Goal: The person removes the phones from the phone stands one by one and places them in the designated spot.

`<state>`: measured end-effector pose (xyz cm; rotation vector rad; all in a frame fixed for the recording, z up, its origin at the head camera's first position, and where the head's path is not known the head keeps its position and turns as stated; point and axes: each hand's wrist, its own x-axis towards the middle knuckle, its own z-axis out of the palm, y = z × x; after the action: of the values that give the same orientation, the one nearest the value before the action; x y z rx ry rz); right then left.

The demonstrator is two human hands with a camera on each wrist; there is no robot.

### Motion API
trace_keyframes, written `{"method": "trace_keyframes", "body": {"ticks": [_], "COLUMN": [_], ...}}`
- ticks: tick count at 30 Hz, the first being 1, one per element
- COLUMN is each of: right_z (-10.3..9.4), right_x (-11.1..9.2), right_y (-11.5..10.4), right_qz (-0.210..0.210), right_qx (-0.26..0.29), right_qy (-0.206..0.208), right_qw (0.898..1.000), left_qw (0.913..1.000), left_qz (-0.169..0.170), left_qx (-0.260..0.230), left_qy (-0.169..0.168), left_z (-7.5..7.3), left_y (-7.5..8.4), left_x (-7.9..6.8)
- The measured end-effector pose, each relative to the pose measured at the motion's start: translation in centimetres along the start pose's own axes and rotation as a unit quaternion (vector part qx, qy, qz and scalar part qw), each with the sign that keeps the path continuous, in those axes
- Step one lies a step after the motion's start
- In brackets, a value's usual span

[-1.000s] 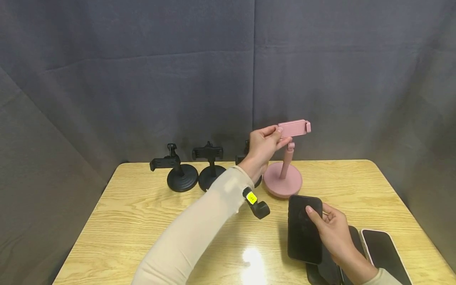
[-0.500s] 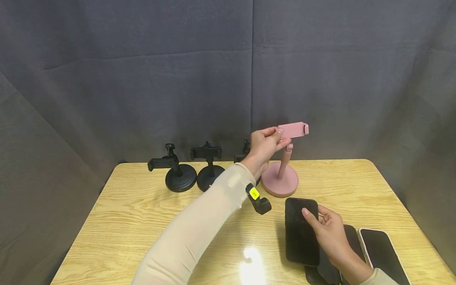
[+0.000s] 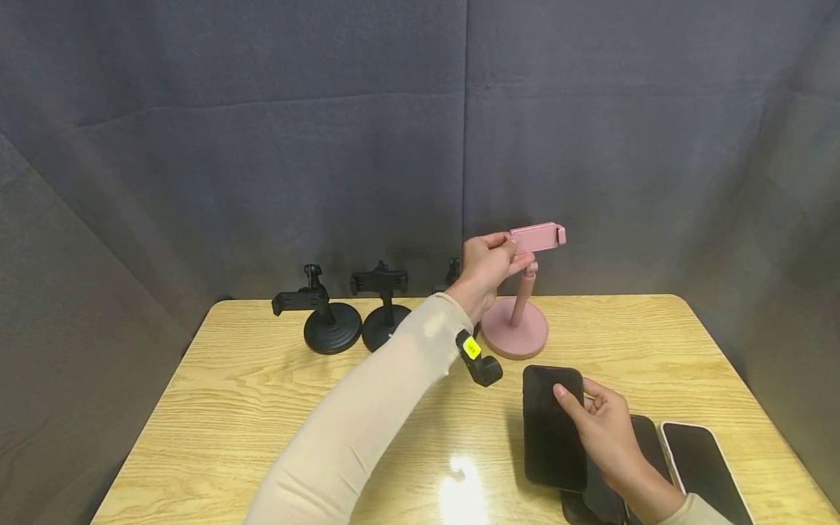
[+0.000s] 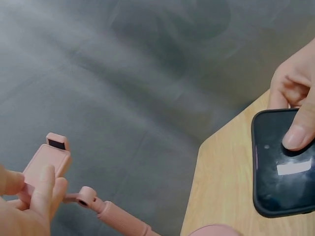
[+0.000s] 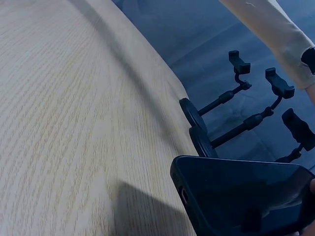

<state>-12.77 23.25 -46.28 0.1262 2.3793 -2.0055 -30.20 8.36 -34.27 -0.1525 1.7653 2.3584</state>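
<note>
My left hand (image 3: 488, 266) grips the left end of the clamp head on a pink phone stand (image 3: 515, 328) at the back of the table. In the left wrist view the fingers lie along the pink clamp (image 4: 47, 161), whose far lip stands up. A black smartphone (image 3: 554, 430) is in my right hand (image 3: 607, 430), thumb over its screen and fingers behind. That phone is held upright, tilted, in front of the pink stand and above other phones. In the right wrist view the phone (image 5: 246, 191) fills the lower right, over its shadow on the table.
Several black phone stands (image 3: 332, 328) line the back left of the table (image 3: 262, 415); my left forearm partly covers one. At the front right lie a white-edged phone (image 3: 705, 470) and dark phones (image 3: 597, 496), partly under my right hand. A grey curtain (image 3: 328, 168) hangs behind.
The black phone and right hand have shifted slightly left in the head view. The left hand keeps its grip on the pink clamp, which looks slightly shifted; the view itself has moved a little.
</note>
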Motion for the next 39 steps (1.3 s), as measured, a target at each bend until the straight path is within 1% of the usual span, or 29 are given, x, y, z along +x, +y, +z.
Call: {"method": "trace_keyframes", "body": {"ticks": [3, 7, 11, 16, 19, 22, 28, 32, 34, 39], "right_z": [0.0, 0.0, 0.0, 0.0, -0.1, -0.1, 0.0, 0.2, 0.3, 0.4], "right_x": [0.0, 0.1, 0.2, 0.1, 0.1, 0.3, 0.4, 0.5, 0.6, 0.9], "right_y": [0.0, -0.1, 0.0, 0.0, 0.0, 0.1, 0.5, 1.0, 1.3, 2.0], "right_qz": [0.003, 0.006, -0.008, -0.013, -0.001, 0.023, 0.054, 0.064, 0.064, 0.070], "right_qx": [-0.006, -0.013, -0.007, -0.028, -0.042, -0.063, -0.081, -0.093, -0.108, -0.148], "right_qy": [0.003, 0.000, -0.008, -0.016, -0.026, -0.026, -0.042, -0.055, -0.062, -0.081], "right_qw": [1.000, 1.000, 1.000, 0.999, 0.999, 0.997, 0.994, 0.992, 0.990, 0.983], "left_qw": [1.0000, 0.9999, 0.9996, 0.9989, 0.9984, 0.9975, 0.9959, 0.9949, 0.9940, 0.9918], "left_qz": [0.004, 0.010, 0.010, 0.010, 0.015, 0.018, 0.016, 0.017, 0.019, 0.038], "left_qx": [0.000, 0.008, 0.025, 0.044, 0.055, 0.069, 0.088, 0.099, 0.106, 0.120], "left_qy": [-0.002, -0.002, -0.011, -0.011, -0.006, -0.004, 0.006, 0.012, 0.018, 0.026], "left_z": [0.2, -0.1, -0.4, -0.3, -0.4, -0.5, -0.4, -0.3, -0.2, -0.2], "left_y": [0.2, 0.4, 0.5, 0.6, 0.6, 0.7, 0.7, 0.6, 0.6, 0.6], "left_x": [0.2, 0.4, 0.7, 0.7, 0.7, 0.7, 0.8, 1.0, 1.0, 1.1]}}
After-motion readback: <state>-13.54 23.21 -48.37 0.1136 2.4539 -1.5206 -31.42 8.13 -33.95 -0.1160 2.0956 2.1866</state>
